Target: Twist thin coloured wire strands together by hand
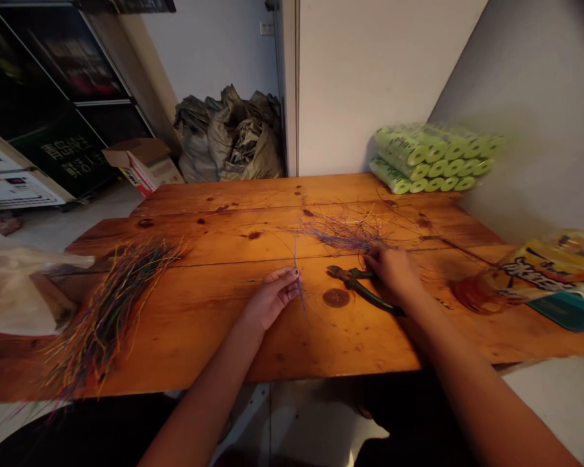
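Two hands in the head view, mid-table: the left hand (271,299) pinched a thin wire (298,293), and the right hand (393,272) clenched the pliers (355,284), which lay diagonally, nose pointing left at that wire, with a wire tuft (343,233) just above.

"What do the surfaces look like from your end?"

"I read the orange plank worktop (189,337) as varnished wood, glossy, with dark knots under the finish."

"And the tool?"

"The green-handled metal pliers (357,285) show a dull, worn metal head and smooth coated grips."

"The strands?"

"I take the thin multicoloured wires (109,318) for smooth plastic-coated strands with a slight shine."

"Farther back?"

"I see grey-green woven plastic sacks (228,139), matt and creased, a plain cardboard box (143,162), rough at its flaps, and lime-green rolls in glossy film (435,155)."
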`<state>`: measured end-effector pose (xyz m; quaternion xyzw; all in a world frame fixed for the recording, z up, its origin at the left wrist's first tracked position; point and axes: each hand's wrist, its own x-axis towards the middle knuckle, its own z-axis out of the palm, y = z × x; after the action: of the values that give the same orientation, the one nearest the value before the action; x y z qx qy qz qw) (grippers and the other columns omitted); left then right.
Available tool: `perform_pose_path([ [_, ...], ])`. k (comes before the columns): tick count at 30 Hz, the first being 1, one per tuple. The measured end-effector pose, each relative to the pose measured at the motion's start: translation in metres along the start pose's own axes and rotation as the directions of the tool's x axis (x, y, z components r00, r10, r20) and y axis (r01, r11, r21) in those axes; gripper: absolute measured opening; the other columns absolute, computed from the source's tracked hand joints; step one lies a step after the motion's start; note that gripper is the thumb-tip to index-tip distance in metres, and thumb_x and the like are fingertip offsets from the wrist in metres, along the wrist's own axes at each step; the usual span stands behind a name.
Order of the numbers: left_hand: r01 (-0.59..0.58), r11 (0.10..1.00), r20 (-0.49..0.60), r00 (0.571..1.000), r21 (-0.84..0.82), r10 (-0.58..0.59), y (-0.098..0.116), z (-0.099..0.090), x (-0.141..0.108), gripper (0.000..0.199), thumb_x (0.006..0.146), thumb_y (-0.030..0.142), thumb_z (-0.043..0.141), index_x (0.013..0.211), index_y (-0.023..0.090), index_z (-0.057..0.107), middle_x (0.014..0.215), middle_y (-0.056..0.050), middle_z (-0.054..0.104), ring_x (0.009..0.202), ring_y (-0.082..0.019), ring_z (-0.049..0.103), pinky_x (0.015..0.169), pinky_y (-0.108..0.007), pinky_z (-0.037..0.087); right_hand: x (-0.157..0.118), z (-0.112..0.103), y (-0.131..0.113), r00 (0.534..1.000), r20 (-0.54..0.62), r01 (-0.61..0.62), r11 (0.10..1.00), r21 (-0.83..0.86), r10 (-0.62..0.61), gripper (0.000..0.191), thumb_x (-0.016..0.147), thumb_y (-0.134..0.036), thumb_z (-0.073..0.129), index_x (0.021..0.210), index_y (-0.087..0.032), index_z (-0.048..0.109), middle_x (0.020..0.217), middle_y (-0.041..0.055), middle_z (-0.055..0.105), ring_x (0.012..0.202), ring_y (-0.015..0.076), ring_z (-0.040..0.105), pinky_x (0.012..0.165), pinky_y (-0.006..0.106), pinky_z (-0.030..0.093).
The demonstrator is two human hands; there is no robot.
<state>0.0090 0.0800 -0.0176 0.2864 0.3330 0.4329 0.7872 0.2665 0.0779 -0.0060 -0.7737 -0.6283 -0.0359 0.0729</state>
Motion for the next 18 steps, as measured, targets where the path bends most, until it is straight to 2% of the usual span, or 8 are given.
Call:
perform_pose_path([
  [4,-0.001,1.0,-0.017,1.0,-0.016,0.001,0.0,-0.001,0.0,0.01,0.062,0.014,0.072,0.068,0.011,0.064,0.058,0.001,0.063,0.048,-0.004,0.055,0.049,-0.012,0.046,0.0,-0.001,0.004,1.0,0.03,0.006,1.0,0.01,-0.007,0.023,0.08,-0.031,0.048,0.079,-0.019,0.068,0.073,0.009,0.067,0.066,0.021,0.058,0.051,0.027,0.031],
  [8,-0.008,1.0,-0.025,1.0,-0.024,0.008,0.001,-0.003,0.0,0.009,0.064,0.013,0.071,0.07,0.012,0.064,0.06,0.0,0.064,0.049,-0.004,0.057,0.05,-0.012,0.047,-0.003,-0.003,0.008,0.999,0.024,-0.043,0.996,0.076,0.041,0.025,0.076,-0.04,0.051,0.077,-0.022,0.068,0.068,0.0071,0.066,0.061,0.0211,0.059,0.048,0.027,0.029],
  [11,-0.01,1.0,-0.024,1.0,-0.028,0.01,0.001,-0.002,0.0,0.008,0.064,0.013,0.07,0.07,0.012,0.065,0.06,0.0,0.064,0.049,-0.004,0.057,0.049,-0.012,0.047,-0.007,-0.005,0.013,0.996,-0.046,-0.062,0.983,0.174,0.071,0.024,0.075,-0.038,0.052,0.078,-0.02,0.067,0.067,0.0065,0.067,0.061,0.0208,0.06,0.05,0.026,0.032],
  [14,0.005,1.0,-0.032,0.999,-0.025,-0.006,0.002,0.001,-0.001,0.006,0.065,0.012,0.069,0.069,0.012,0.065,0.059,0.001,0.063,0.047,-0.004,0.056,0.047,-0.012,0.045,-0.01,-0.008,0.018,0.987,-0.153,0.007,0.946,0.324,0.045,0.023,0.077,-0.035,0.052,0.08,-0.017,0.065,0.071,0.007,0.068,0.063,0.0198,0.061,0.055,0.026,0.038],
  [18,0.012,1.0,-0.037,0.999,-0.027,-0.013,0.003,0.004,-0.002,0.005,0.066,0.01,0.068,0.069,0.012,0.065,0.059,0.001,0.063,0.046,-0.003,0.055,0.046,-0.011,0.044,-0.011,-0.011,0.023,0.962,-0.261,0.088,0.824,0.559,0.075,0.024,0.077,-0.038,0.054,0.081,-0.016,0.065,0.076,0.007,0.069,0.065,0.0191,0.061,0.059,0.028,0.043],
])
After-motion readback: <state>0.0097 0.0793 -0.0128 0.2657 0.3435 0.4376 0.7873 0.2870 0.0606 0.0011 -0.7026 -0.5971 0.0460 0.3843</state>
